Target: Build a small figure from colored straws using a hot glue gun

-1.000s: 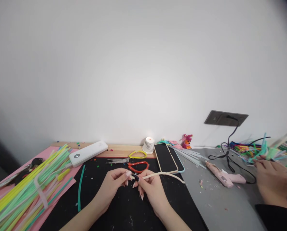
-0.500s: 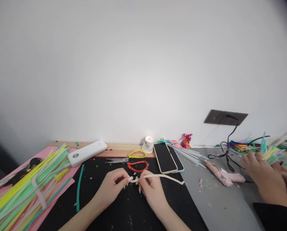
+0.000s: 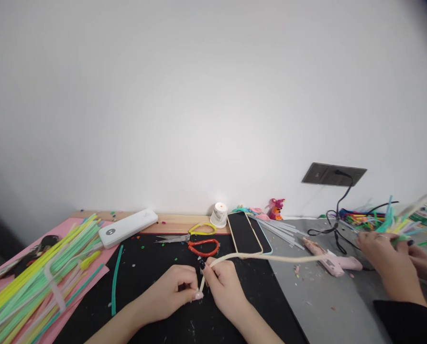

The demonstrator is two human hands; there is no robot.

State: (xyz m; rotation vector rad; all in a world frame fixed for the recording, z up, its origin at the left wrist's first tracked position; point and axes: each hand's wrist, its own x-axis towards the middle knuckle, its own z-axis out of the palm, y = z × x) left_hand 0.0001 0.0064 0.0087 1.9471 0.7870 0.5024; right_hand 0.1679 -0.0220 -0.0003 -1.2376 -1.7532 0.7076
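A cream pipe cleaner [image 3: 278, 258] runs between both my hands, and its long free end stretches right toward the pink glue gun [image 3: 337, 263]. My left hand [image 3: 179, 289] pinches its short end low down, thumb against fingers. Just to the right, my right hand [image 3: 224, 284] grips it between thumb and index finger. Beyond my hands lie scissors [image 3: 203, 247] with one yellow and one red handle loop. To the left, a teal pipe cleaner [image 3: 116, 282] rests on the black mat [image 3: 156, 320].
Bundled pipe cleaners [image 3: 41, 277] lie on pink paper at left, near a white power bank [image 3: 129, 228]. A paper cup [image 3: 219, 215] and phones [image 3: 245, 233] stand along the wall. At right, another person's hands [image 3: 392, 267] handle colourful pipe cleaners; a black cord [image 3: 337, 234] hangs from the socket.
My left hand has moved down, and the pipe cleaner between my hands now slants downward. Its free end reaches much farther right than before.
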